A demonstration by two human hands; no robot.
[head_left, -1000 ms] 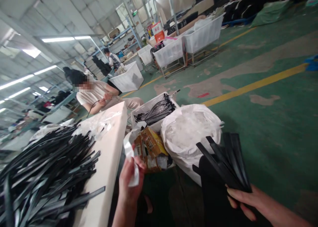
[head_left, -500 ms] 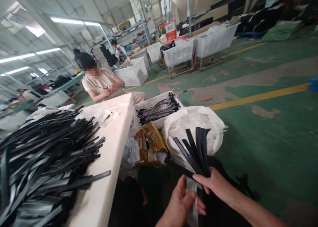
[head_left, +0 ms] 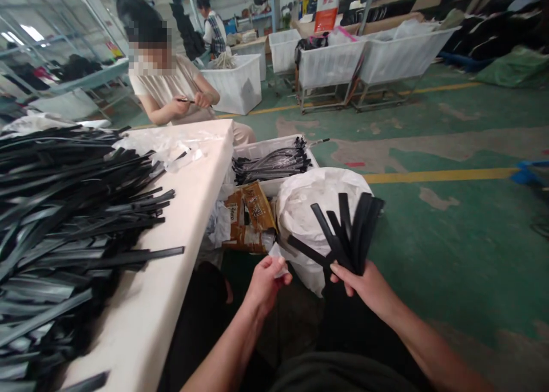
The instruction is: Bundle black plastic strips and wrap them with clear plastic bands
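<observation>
My right hand [head_left: 362, 283] is closed round the lower ends of several flat black strips [head_left: 358, 232], which fan upward. One strip sticks out to the left. My left hand [head_left: 268, 280], apart from them, pinches a small piece of clear plastic film [head_left: 279, 261]. Just beyond both hands stands a white sack [head_left: 323, 180] with its mouth rolled open. A large heap of similar black strips [head_left: 72, 220] covers much of the pale table [head_left: 189, 197] on my left.
A torn brown printed bag [head_left: 251, 217] lies between the table and the sack. Behind it, a white bin [head_left: 274, 183] holds more dark strips. Across the table a person [head_left: 175, 88] sits working with a thin dark piece. White carts [head_left: 330, 66] stand farther back on the green floor.
My left hand has moved up and left, away from the strips, with the plastic film in its fingers. The right hand keeps its hold on the strips. The view has tilted downward.
</observation>
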